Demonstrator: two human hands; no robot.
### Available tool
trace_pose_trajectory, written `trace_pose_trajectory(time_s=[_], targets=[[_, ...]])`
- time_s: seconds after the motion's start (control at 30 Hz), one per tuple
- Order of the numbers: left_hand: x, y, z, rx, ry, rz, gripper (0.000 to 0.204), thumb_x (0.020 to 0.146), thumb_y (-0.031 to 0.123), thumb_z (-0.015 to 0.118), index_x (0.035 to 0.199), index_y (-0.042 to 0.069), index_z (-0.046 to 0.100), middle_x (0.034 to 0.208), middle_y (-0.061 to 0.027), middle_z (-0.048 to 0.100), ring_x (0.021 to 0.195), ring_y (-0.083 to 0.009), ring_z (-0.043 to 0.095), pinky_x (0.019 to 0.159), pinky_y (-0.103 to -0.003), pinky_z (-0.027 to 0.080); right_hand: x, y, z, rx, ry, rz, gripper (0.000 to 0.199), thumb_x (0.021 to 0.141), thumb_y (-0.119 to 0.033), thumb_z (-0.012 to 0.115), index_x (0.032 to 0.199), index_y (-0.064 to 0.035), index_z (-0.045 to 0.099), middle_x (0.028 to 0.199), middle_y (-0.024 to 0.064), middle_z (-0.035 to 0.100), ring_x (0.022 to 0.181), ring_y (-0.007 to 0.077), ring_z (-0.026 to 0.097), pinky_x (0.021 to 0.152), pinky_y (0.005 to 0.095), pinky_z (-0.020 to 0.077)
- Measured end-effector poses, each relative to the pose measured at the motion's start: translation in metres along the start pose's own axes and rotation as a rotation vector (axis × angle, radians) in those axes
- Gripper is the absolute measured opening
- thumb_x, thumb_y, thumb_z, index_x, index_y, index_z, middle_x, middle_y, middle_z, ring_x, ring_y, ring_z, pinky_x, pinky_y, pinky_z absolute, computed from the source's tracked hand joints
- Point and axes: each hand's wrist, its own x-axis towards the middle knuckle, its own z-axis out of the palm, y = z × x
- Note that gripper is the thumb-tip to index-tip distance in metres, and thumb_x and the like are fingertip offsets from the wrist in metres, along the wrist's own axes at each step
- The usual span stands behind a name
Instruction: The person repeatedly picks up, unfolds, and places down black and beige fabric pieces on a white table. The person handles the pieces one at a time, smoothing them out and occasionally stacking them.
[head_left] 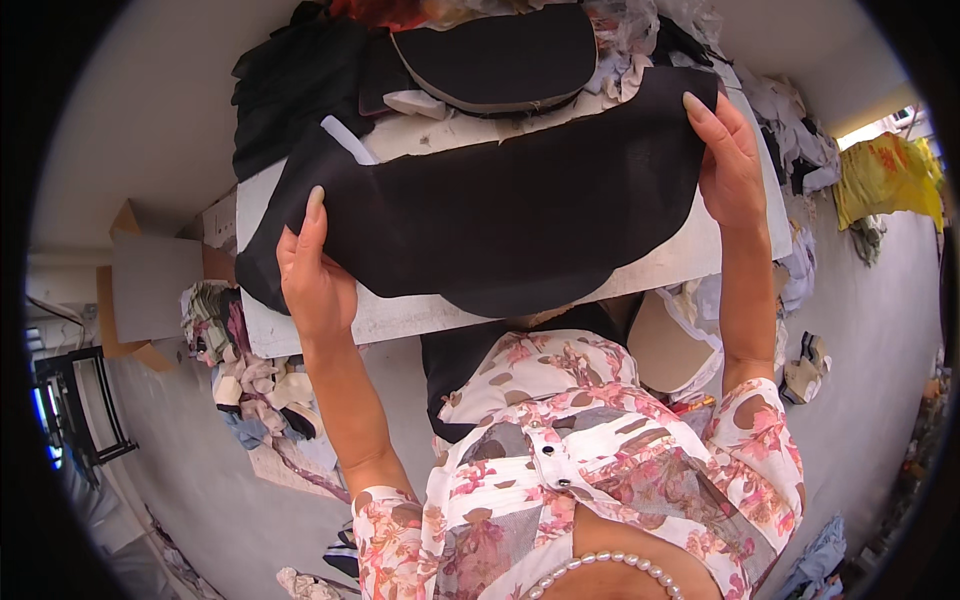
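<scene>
A wide black fabric piece (pixel 500 215) with a curved lower edge is stretched between my two hands above the white table. My left hand (pixel 315 275) pinches its left part, thumb on top and fingers underneath. At the upper right corner, my right hand (pixel 730 160) grips it the same way. A small white strip (pixel 348 140) sticks up by its upper left edge. Just beyond lies a black half-round piece (pixel 500 60) with a pale rim, on what looks like a stack.
Dark cloth (pixel 300 90) is heaped on the table's far left. The white table (pixel 385 325) shows its near edge. Fabric scraps (pixel 265 390) pile up at the left, near a cardboard box (pixel 155 285). A yellow bag (pixel 885 180) sits at the right, and shoes (pixel 806 370) lie on the floor.
</scene>
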Motion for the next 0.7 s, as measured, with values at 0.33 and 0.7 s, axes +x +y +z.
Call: trace_pose_trajectory(time_s=[0.33,0.7], targets=[[0.004,-0.04,-0.017,0.002,-0.063,-0.172,0.027,0.098,0.011,0.052,0.12,-0.003,0.058,0.121,-0.009,0.063,0.11,-0.0162,0.06,0.098,-0.028,0.045,-0.014,0.042,-0.008,-0.064,-0.006,0.161,0.023,0.098,-0.024,0.056,0.108,-0.0031,0.061,0.094,-0.0003,0.066,0.08,0.0033,0.06,0.067,0.0185,0.0481],[0.044,-0.085,-0.012,0.945,0.093,0.075,0.033,0.089,0.025,0.07,0.075,-0.003,0.06,0.061,0.0057,0.049,0.059,-0.0033,0.04,0.051,-0.023,0.033,0.011,0.103,-0.016,-0.643,0.118,0.147,0.022,0.094,-0.022,0.062,0.091,-0.0012,0.055,0.058,0.0055,0.055,0.05,0.009,0.05,0.048,0.0276,0.0414]])
